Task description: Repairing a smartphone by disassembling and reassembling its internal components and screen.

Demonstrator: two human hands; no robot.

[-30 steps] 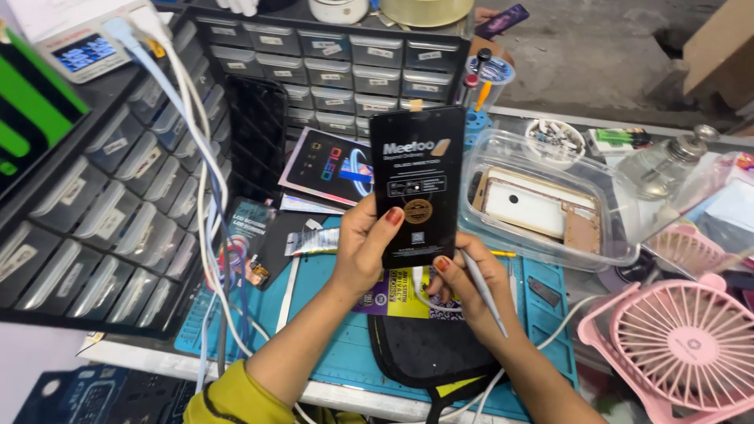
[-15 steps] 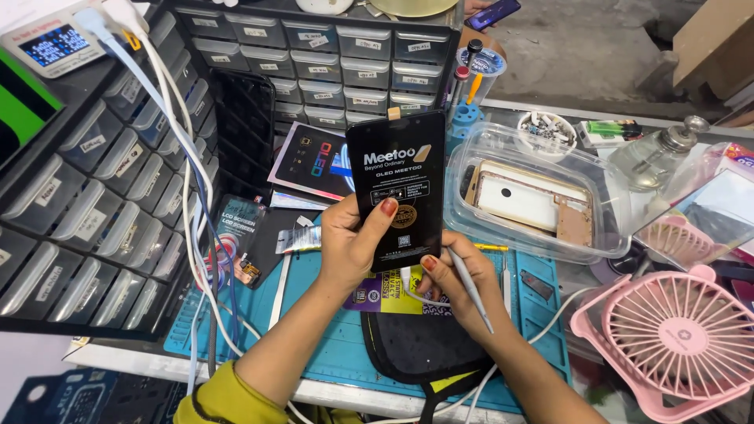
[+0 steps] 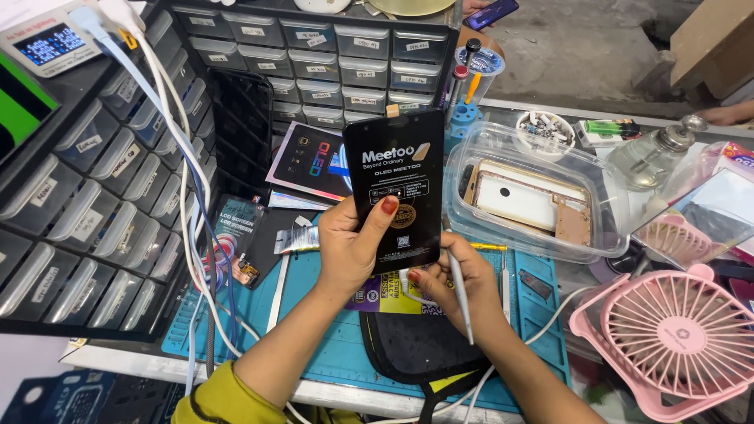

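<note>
Left hand (image 3: 357,247): gripping the black phone screen panel (image 3: 397,188) along its left edge, thumb pressing across the front, fingers curled behind; it is closed on the panel.
Right hand (image 3: 455,283): cupping the panel's lower right corner with the fingertips while also pinching a thin white tool (image 3: 462,297) that is pointing down toward the near edge of the tabletop.
Panel position: being held upright in the air above the blue work mat (image 3: 330,345), over the middle of the tabletop and not touching it.
Slip risk: the panel is resting mostly on one thumb and an edge grip; if the left hand is loosening, it is likely falling flat onto the mat or onto the black pad (image 3: 416,345) below.
Scratch risk: the tool is sharing the right hand with the panel's corner, so its tip may be scraping the glass or the protective film.
Cable risk: the white cables (image 3: 184,196) are hanging along the left side of the mat, near the left forearm; a snag may be jerking the arm.
Nearby clutter: a clear plastic box (image 3: 534,196) holding a phone body is sitting just right of the panel, and a pink fan (image 3: 675,338) is standing at the near right corner; a wide swing may be knocking either.
Flex risk: the panel looks thin, and squeezing it at opposite edges may be bending it.
</note>
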